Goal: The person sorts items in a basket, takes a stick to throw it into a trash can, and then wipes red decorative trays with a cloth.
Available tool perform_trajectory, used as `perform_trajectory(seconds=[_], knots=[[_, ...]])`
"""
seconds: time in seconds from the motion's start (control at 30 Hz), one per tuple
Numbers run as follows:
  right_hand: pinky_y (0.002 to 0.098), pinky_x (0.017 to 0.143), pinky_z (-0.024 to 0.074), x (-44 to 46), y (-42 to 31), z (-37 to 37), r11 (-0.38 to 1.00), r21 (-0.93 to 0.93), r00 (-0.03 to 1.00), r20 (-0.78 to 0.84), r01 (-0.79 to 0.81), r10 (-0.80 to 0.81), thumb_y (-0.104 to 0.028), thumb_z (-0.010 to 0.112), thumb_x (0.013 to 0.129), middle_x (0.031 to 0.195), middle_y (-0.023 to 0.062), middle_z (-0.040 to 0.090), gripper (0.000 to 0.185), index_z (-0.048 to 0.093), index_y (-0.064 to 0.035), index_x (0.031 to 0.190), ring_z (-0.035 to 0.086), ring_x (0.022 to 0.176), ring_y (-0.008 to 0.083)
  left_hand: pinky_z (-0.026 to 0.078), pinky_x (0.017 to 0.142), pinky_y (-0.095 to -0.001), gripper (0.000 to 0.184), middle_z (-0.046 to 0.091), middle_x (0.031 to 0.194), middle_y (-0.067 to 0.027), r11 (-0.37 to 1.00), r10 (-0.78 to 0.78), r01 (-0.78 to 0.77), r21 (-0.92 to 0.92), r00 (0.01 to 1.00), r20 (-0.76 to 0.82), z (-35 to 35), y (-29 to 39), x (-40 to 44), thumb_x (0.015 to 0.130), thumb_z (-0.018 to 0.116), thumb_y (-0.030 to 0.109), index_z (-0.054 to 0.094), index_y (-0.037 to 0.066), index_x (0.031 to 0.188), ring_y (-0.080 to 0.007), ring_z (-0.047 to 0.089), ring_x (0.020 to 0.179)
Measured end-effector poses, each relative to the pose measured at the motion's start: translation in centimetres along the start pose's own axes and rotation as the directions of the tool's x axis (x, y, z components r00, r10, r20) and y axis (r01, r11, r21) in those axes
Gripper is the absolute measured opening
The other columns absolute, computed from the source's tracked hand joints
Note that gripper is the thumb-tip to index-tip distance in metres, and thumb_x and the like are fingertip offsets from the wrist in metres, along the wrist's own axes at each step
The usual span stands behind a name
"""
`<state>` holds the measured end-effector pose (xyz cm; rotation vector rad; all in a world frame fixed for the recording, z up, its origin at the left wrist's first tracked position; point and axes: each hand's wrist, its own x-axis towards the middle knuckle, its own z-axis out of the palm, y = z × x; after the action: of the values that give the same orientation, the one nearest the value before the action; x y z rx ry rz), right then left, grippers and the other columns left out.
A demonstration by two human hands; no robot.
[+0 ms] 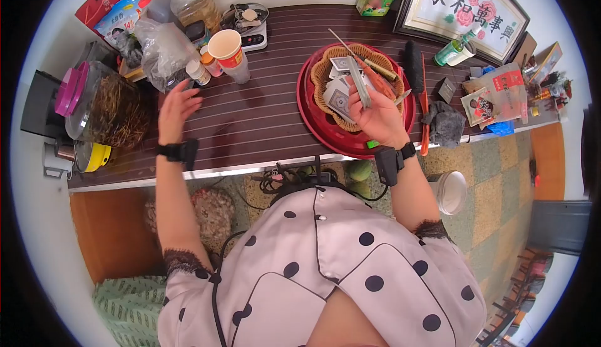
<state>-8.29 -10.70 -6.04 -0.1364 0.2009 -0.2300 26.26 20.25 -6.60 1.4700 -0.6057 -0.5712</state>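
My right hand (377, 116) is closed around a thin stack of playing cards (357, 79), seen nearly edge-on. It is over a scalloped wicker basket (323, 76), which sits in a round red tray (307, 116). More loose cards (339, 98) lie in the basket, along with a long thin tool that has an orange part (374, 71). To the left, my left hand (179, 110) is open and holds nothing, its fingers slightly spread above the striped tabletop (263, 103). Its fingertips are near a small white bottle (198, 71).
A paper cup (225, 47), a small scale (253, 39) and a plastic bag (164, 49) stand at the back left. Large jars (116, 112) line the left side. Right of the tray are a black brush (413, 65), a grey cloth (446, 126), a green bottle (452, 51) and snack packets (494, 96).
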Motion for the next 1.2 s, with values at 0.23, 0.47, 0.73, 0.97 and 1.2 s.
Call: perform_trajectory(seconds=[0.23, 0.47, 0.73, 0.97, 1.2], knots=[[0.0402, 0.085, 0.0518, 0.7, -2.6, 1.6, -0.574, -0.818, 0.804, 0.313, -0.041, -0.505, -0.013, 0.059, 0.089, 0.11, 0.0189, 0.064, 0.047, 0.047, -0.005, 0.133, 0.064, 0.102, 0.0314, 0.049, 0.092, -0.0314, 0.048, 0.061, 0.118, -0.0106, 0.986, 0.056, -0.037, 0.163, 0.992, -0.112, -5.7, 3.5, -3.4, 0.102, 0.043, 0.036, 0.046, 0.003, 0.137, -0.0163, 0.061, 0.102], [0.0444, 0.081, 0.0485, 2.7, 2.5, -0.7, -0.894, -0.384, 0.879, 0.309, -0.233, -0.362, -0.008, 0.061, 0.079, 0.098, 0.0198, 0.061, 0.051, 0.05, 0.0004, 0.128, 0.061, 0.091, 0.0346, 0.049, 0.089, -0.0293, 0.036, 0.063, 0.112, -0.0082, 0.948, 0.13, -0.224, 0.227, 0.922, 0.366, 6.7, 5.5, -2.6, 0.096, 0.056, 0.015, 0.054, 0.003, 0.129, -0.0148, 0.061, 0.1], [0.0407, 0.083, 0.0438, 1.1, 3.7, 0.7, -0.913, -0.234, 0.828, 0.391, -0.334, -0.403, -0.024, 0.073, 0.073, 0.107, 0.0141, 0.057, 0.061, 0.053, -0.0022, 0.126, 0.054, 0.103, 0.0302, 0.038, 0.106, -0.0406, 0.06, 0.051, 0.135, -0.0171, 0.512, 0.265, -0.812, 0.28, 0.459, 0.848, 22.4, 3.5, 2.8, 0.079, 0.072, 0.017, 0.049, 0.003, 0.133, -0.0337, 0.047, 0.125], [0.0413, 0.084, 0.0442, -1.8, -2.1, -1.7, -0.849, -0.433, 0.704, 0.5, -0.301, -0.505, -0.02, 0.074, 0.072, 0.1, 0.008, 0.06, 0.04, 0.063, -0.0071, 0.108, 0.056, 0.097, 0.027, 0.039, 0.105, -0.0409, 0.075, 0.053, 0.129, -0.0164, 0.252, 0.022, -0.917, 0.31, 0.326, 0.945, 29.5, 1.4, 5.8, 0.068, 0.08, 0.022, 0.047, 0.001, 0.132, -0.033, 0.049, 0.123], [0.0391, 0.083, 0.0464, -1.0, -2.7, -2.0, -0.948, -0.264, 0.814, 0.503, -0.177, -0.292, -0.018, 0.072, 0.072, 0.093, 0.0073, 0.057, 0.031, 0.065, -0.0074, 0.1, 0.056, 0.097, 0.0254, 0.044, 0.095, -0.0384, 0.059, 0.054, 0.111, -0.0109, 0.148, 0.09, -0.927, 0.346, 0.361, 0.928, 29.1, 1.4, 4.6, 0.067, 0.081, 0.02, 0.058, 0.006, 0.12, -0.0303, 0.052, 0.107]])
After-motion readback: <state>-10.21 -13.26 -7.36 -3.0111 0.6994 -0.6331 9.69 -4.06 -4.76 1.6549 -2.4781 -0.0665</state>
